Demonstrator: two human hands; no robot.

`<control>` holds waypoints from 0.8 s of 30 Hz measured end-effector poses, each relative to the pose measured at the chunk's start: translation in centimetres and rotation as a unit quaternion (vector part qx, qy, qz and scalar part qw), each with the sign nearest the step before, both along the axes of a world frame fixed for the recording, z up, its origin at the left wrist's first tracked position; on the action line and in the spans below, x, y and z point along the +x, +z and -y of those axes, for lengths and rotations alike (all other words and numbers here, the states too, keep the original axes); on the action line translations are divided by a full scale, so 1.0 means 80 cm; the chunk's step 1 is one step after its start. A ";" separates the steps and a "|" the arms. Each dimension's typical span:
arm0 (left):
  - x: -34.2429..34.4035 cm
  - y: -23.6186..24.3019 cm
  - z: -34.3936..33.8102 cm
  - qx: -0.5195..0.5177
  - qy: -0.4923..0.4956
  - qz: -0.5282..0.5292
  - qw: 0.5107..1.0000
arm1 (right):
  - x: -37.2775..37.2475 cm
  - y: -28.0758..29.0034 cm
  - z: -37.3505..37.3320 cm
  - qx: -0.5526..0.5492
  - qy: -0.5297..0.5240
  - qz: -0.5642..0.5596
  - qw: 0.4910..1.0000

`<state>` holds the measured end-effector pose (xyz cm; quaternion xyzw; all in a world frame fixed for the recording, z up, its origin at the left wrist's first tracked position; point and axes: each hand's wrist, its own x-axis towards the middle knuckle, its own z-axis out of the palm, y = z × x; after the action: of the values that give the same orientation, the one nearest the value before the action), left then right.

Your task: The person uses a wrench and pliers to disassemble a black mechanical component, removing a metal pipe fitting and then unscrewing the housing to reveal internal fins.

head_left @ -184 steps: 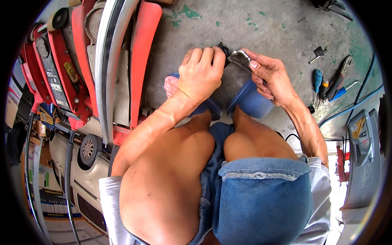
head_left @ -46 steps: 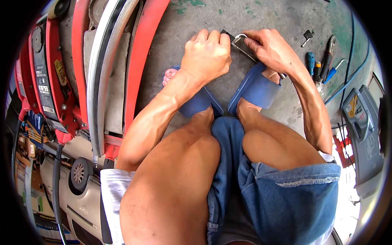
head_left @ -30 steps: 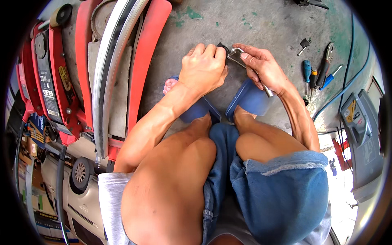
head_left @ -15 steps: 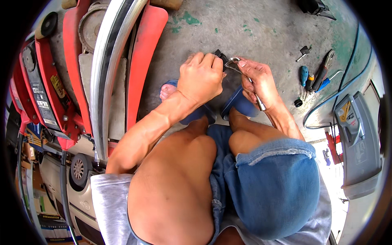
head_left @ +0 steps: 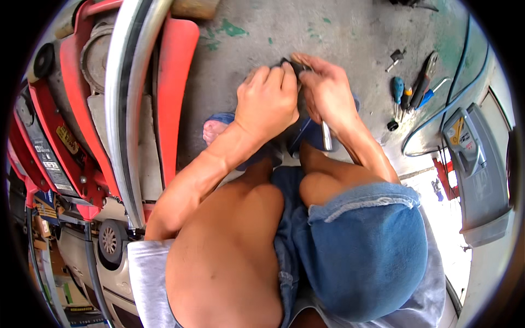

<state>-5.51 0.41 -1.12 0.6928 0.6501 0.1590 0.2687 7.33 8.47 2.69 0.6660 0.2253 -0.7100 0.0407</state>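
Observation:
Near the concrete floor (head_left: 251, 38), my left hand (head_left: 267, 101) is closed over a small black part (head_left: 292, 67), most of it hidden under the knuckles. Close against it on the right, my right hand (head_left: 327, 95) grips a metal tool (head_left: 327, 136); its shiny shaft points down toward me, and its upper end is hidden by fingers and blur. My bare legs, blue slippers and denim shorts lie below both hands.
Red jacks (head_left: 176, 93) and a curved silver-black strip (head_left: 126, 109) stand at left, a car wheel (head_left: 111, 240) beyond. Right lie a blue screwdriver (head_left: 398, 87), pliers (head_left: 424, 79), a small black piece (head_left: 397, 56), hoses (head_left: 465, 54) and a grey machine (head_left: 473, 164).
My right hand has moved leftward, closer against my left hand, and the tool's shaft now stands more steeply downward. Over the last second, my left hand has shifted slightly left.

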 end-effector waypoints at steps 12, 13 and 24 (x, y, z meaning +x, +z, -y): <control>-0.002 0.006 -0.003 -0.011 0.018 0.002 1.000 | 0.066 -0.016 -0.022 0.338 0.315 0.114 0.880; -0.002 0.009 -0.003 -0.036 0.019 0.003 0.999 | 0.072 -0.017 -0.025 0.355 0.333 0.120 0.865; -0.019 0.025 0.000 -0.049 0.013 -0.012 0.999 | 0.087 -0.033 0.016 0.655 0.402 0.229 0.597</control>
<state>-7.00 0.42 0.91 0.6722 0.6690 0.1221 0.2927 14.30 7.21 0.06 0.4962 0.8583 -0.1072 -0.0748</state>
